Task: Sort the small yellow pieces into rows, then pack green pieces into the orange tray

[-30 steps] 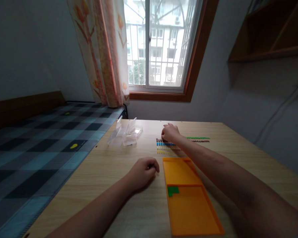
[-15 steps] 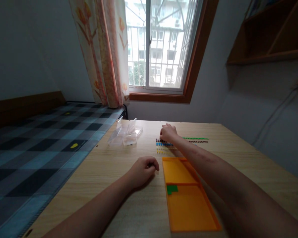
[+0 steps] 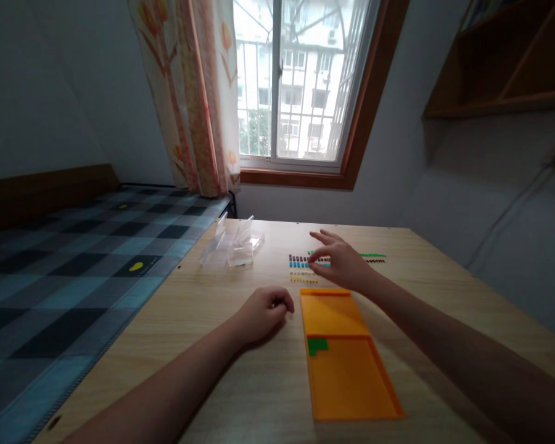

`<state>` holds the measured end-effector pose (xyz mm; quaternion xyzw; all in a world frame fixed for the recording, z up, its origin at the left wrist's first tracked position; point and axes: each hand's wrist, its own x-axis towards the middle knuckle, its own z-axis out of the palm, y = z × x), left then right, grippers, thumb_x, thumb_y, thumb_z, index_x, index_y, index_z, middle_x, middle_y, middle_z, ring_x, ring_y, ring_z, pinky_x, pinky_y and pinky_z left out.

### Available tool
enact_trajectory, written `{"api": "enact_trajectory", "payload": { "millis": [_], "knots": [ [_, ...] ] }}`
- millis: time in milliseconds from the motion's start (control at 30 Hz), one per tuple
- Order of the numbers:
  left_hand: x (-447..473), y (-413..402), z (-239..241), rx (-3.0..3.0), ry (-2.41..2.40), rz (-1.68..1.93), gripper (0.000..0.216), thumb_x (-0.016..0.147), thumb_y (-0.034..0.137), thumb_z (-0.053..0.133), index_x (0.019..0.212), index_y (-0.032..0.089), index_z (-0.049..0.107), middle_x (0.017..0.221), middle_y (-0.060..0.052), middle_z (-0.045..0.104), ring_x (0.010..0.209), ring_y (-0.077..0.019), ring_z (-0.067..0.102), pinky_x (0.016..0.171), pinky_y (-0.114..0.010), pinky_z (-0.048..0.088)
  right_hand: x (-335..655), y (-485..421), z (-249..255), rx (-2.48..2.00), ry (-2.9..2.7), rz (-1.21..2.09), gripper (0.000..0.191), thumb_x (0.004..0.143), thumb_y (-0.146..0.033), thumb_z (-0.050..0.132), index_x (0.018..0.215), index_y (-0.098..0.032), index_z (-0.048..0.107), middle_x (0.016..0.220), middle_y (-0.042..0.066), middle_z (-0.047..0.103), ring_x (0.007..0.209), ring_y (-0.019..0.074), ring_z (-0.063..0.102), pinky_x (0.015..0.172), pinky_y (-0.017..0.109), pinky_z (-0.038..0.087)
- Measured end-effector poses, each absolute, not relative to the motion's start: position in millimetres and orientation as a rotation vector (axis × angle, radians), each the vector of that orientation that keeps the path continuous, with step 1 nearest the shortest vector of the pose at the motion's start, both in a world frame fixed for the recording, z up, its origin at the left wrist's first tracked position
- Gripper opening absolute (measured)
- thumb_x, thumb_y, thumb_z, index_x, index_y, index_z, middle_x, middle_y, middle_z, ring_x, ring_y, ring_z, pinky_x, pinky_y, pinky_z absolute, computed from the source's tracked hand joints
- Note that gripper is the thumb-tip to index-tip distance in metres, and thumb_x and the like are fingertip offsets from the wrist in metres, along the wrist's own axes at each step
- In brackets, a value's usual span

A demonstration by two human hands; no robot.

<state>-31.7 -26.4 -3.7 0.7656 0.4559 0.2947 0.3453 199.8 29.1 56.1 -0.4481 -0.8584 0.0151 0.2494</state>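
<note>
My right hand (image 3: 341, 264) hovers just above the table, over rows of tiny coloured pieces (image 3: 300, 266) in dark, blue and yellow. Its thumb and forefinger are pinched together at the left tip and the other fingers stretch out; whatever sits in the pinch is too small to see. More pieces lie in a green row (image 3: 374, 254) behind the hand. My left hand (image 3: 264, 313) rests on the table in a loose fist, touching nothing, just left of an orange tray (image 3: 351, 382). Inside the tray, by its divider, lies a small green block (image 3: 317, 345).
A clear plastic box (image 3: 234, 248) with its lid up stands at the table's back left. A bed with a checked cover (image 3: 74, 265) adjoins the wooden table (image 3: 240, 382) on the left. Behind are a window, a curtain and a wall shelf (image 3: 499, 68).
My right hand has lifted off the far rows of pieces and drawn back toward the tray, its fingers now in a pinch. My left hand has stayed put.
</note>
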Motion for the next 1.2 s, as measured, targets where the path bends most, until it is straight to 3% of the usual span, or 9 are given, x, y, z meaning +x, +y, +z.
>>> {"api": "enact_trajectory", "payload": {
  "millis": [133,267,567,833,1033,1200],
  "knots": [
    [-30.9,-26.6,-1.8,2.006,1.187,0.757,0.024,0.068,0.013,0.048,0.072,0.015,0.071,0.069,0.0,0.066,0.067,-0.0146,0.055,0.064,-0.025,0.041,224.5,-52.0,38.4,-1.027,-2.44,0.088,0.012,0.079,-0.022,0.073,0.081,-0.032,0.078,0.153,-0.002,0.05,0.147,0.0344,0.037,0.112,0.064,0.038],
    [-30.7,-25.3,-2.2,2.012,1.204,0.764,0.022,0.069,0.014,0.049,0.072,0.015,0.071,0.067,0.0,0.065,0.065,-0.0143,0.054,0.063,-0.025,0.04,230.0,-93.7,20.4,-0.995,-2.551,0.103,0.017,0.077,-0.019,0.075,0.083,-0.035,0.078,0.152,0.0,0.051,0.146,0.037,0.038,0.11,0.066,0.04],
    [-31.4,-27.4,-2.0,2.061,1.187,0.737,0.022,0.071,0.01,0.049,0.073,0.016,0.071,0.071,-0.001,0.069,0.067,-0.0141,0.057,0.065,-0.025,0.042,231.9,-90.7,5.3,-1.016,-2.509,0.111,0.013,0.084,-0.023,0.071,0.088,-0.032,0.079,0.148,0.003,0.056,0.141,0.0358,0.045,0.108,0.061,0.046],
    [-28.2,-38.8,6.6,2.197,1.135,0.725,0.024,0.076,0.005,0.05,0.078,0.016,0.072,0.077,-0.001,0.071,0.067,-0.012,0.058,0.065,-0.023,0.043,245.5,-91.2,17.4,-0.789,-2.657,0.09,0.02,0.091,-0.025,0.063,0.1,-0.033,0.079,0.155,0.002,0.048,0.148,0.0344,0.034,0.118,0.062,0.03],
    [-22.9,-50.4,12.9,2.3,1.04,0.726,0.026,0.081,0.006,0.052,0.092,0.017,0.073,0.082,-0.001,0.072,0.065,-0.0109,0.059,0.063,-0.022,0.045,243.2,-90.3,12.6,-0.795,-2.691,0.12,0.021,0.095,-0.029,0.059,0.103,-0.034,0.078,0.154,0.002,0.05,0.148,0.0357,0.034,0.115,0.064,0.031],
    [-21.2,-51.3,13.4,2.32,1.044,0.708,0.026,0.081,0.005,0.053,0.093,0.017,0.073,0.082,-0.001,0.073,0.064,-0.0102,0.059,0.062,-0.021,0.045,240.4,-87.7,6.8,-0.828,-2.658,0.06,0.023,0.097,-0.031,0.057,0.108,-0.037,0.077,0.153,0.003,0.051,0.145,0.0372,0.038,0.112,0.065,0.034]
  ]
}}
